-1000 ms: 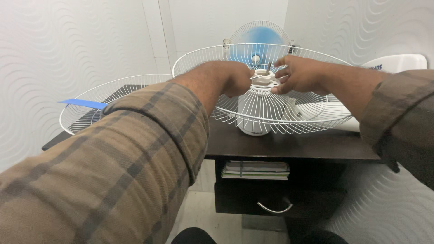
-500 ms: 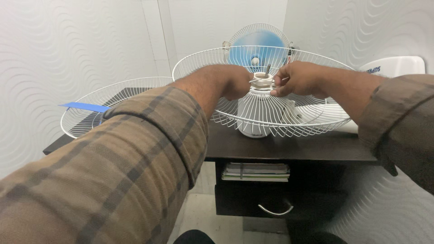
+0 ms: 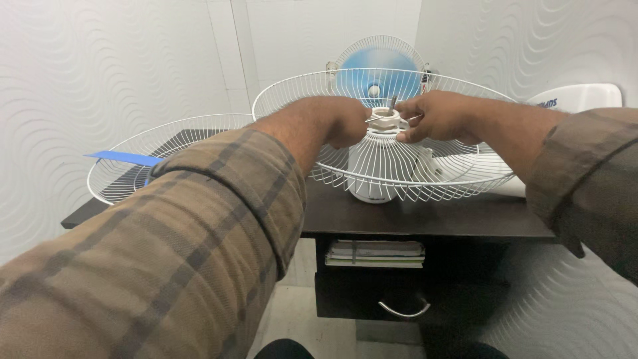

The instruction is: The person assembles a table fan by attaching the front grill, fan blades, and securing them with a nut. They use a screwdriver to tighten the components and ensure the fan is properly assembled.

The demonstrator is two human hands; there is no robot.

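Note:
A white wire fan guard (image 3: 458, 174) sits dish-up over a white fan motor housing (image 3: 369, 173) on the dark desk (image 3: 425, 216). A white plastic nut (image 3: 382, 121) rings the metal shaft (image 3: 393, 102) at the guard's centre. My left hand (image 3: 339, 119) is closed against the left side of the nut. My right hand (image 3: 435, 116) pinches the nut from the right with its fingertips. Both arms wear brown checked sleeves.
A second white wire guard (image 3: 143, 156) with a blue strip (image 3: 123, 158) lies at the desk's left end. A blue-bladed fan (image 3: 379, 66) stands at the back wall. Below the desk sit stacked papers (image 3: 375, 251) and a drawer with a metal handle (image 3: 404, 309). A white chair back (image 3: 578, 96) is at right.
My right hand's fingers have shifted around the nut, from spread to pinching it. The view has drifted slightly; the guard and my left hand stay in place.

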